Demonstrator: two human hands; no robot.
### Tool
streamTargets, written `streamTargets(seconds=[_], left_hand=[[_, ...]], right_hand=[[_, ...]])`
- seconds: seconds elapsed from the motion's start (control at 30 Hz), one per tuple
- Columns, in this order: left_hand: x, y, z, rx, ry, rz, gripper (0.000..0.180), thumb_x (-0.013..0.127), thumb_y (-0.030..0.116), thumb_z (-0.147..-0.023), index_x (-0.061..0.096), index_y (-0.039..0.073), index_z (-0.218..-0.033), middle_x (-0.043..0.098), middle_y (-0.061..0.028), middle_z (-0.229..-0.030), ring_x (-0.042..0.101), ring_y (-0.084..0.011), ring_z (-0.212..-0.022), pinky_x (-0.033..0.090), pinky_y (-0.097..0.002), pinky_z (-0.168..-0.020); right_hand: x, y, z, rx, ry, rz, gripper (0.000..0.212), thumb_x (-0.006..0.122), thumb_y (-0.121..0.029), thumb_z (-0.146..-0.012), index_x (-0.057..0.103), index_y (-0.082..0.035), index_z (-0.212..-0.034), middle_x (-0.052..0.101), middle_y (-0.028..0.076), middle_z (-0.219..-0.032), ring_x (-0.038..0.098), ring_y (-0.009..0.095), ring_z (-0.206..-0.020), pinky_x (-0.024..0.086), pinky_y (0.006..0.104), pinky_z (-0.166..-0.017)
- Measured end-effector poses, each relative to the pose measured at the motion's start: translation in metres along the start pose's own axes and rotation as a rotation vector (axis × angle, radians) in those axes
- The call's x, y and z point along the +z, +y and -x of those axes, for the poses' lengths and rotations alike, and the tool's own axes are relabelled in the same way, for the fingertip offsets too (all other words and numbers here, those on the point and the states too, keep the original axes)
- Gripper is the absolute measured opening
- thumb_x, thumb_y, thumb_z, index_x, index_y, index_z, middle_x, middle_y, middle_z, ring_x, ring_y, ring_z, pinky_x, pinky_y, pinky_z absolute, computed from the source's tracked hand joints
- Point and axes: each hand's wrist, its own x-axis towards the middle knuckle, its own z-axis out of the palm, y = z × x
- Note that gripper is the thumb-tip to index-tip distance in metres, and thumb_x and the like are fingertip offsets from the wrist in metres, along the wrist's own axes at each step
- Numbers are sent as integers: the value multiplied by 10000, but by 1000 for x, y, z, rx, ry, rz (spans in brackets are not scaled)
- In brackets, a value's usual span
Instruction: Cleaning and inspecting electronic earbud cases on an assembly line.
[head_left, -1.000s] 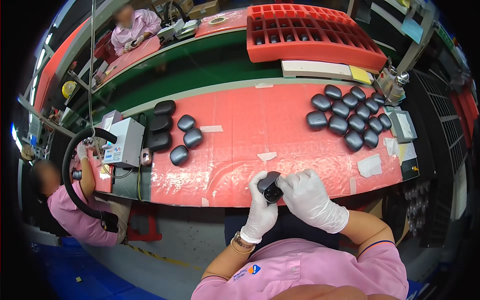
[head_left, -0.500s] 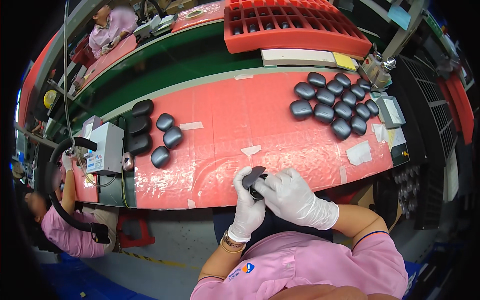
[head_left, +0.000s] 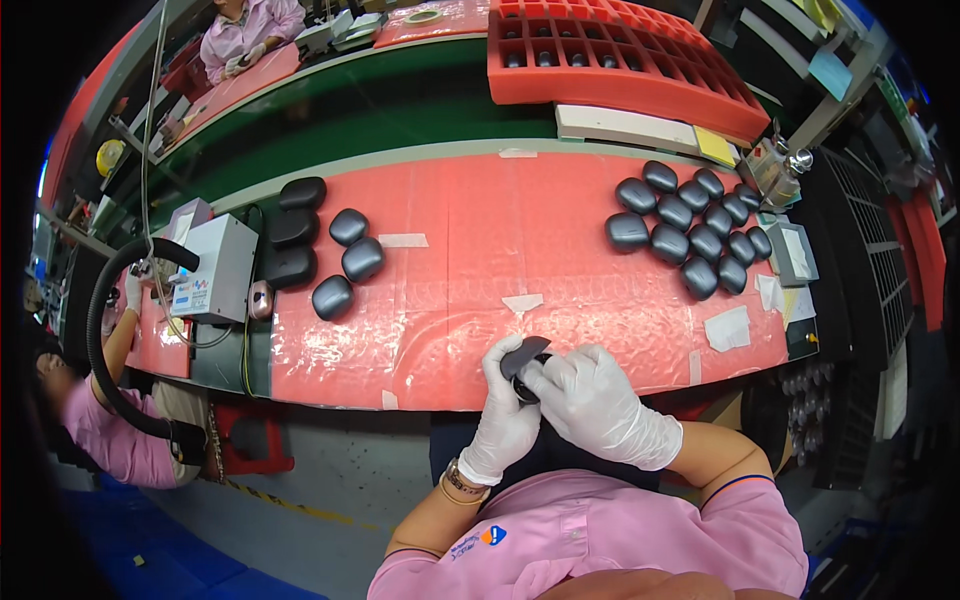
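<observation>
Just over the table's front edge, my gloved left hand (head_left: 503, 428) is wrapped round a small dark grey case (head_left: 523, 355) that looks like an earbud case. Its lid stands raised and its black inside partly shows. My gloved right hand (head_left: 603, 408) has its fingers bunched together at the case's opening. Whatever those fingertips pinch, if anything, is hidden. Similar rounded grey cases (head_left: 705, 243) lie grouped on the right of the pink table mat (head_left: 480, 260). Three more grey cases (head_left: 362, 259) sit at the left, beside a column of black cases (head_left: 293, 228).
A red compartment tray (head_left: 620, 75) stands at the back. Dispenser bottles (head_left: 785, 170) and a small grey box (head_left: 795, 250) are at the right. A white metal device (head_left: 213, 268) and a black hose (head_left: 95, 340) are at the left. Co-workers sit at the far left (head_left: 120, 430) and back left (head_left: 250, 35).
The view has shifted slightly, so the table's things appear displaced. My hands keep hold at the case's opening, and the right fingers have moved a little there.
</observation>
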Motion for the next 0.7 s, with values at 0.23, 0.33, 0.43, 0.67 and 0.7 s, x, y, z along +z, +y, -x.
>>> streamTargets(seconds=[0.23,0.33,0.43,0.67,0.7], left_hand=[[0,6,-2,-20,5,3,800,551,-203,-740,170,111,-1371,424,-118,-1253,459,-199,-1155,416,-331,-970],[-3,5,-2,-24,1,31,793,544,-204,-745,170,108,-1370,421,-118,-1254,454,-196,-1157,412,-330,-975],[-4,6,-2,-16,-6,18,775,542,-200,-758,173,106,-1367,415,-117,-1255,449,-188,-1156,411,-326,-974],[-1,-1,-1,19,-23,26,741,486,-222,-772,173,104,-1359,410,-105,-1244,452,-176,-1148,413,-318,-965],[-2,-1,-1,18,-26,25,741,486,-222,-772,173,104,-1359,410,-105,-1244,452,-176,-1148,413,-318,-965]], right_hand=[[-1,-1,-2,5,39,-13,466,650,-72,-656,589,-13,-1115,490,59,-820,517,216,-743,411,360,-726],[1,-1,-3,-5,54,-49,464,655,-69,-656,596,-20,-1114,486,57,-818,512,213,-735,406,362,-719],[3,1,-2,-2,68,1,463,657,-74,-657,601,-24,-1114,477,54,-808,505,209,-724,404,361,-716],[-4,-2,-6,15,21,168,387,609,-119,-685,582,-1,-1053,514,61,-807,506,203,-705,414,339,-696],[-4,-2,-6,19,22,167,387,609,-119,-685,582,-1,-1053,514,61,-807,506,203,-705,414,339,-696]])
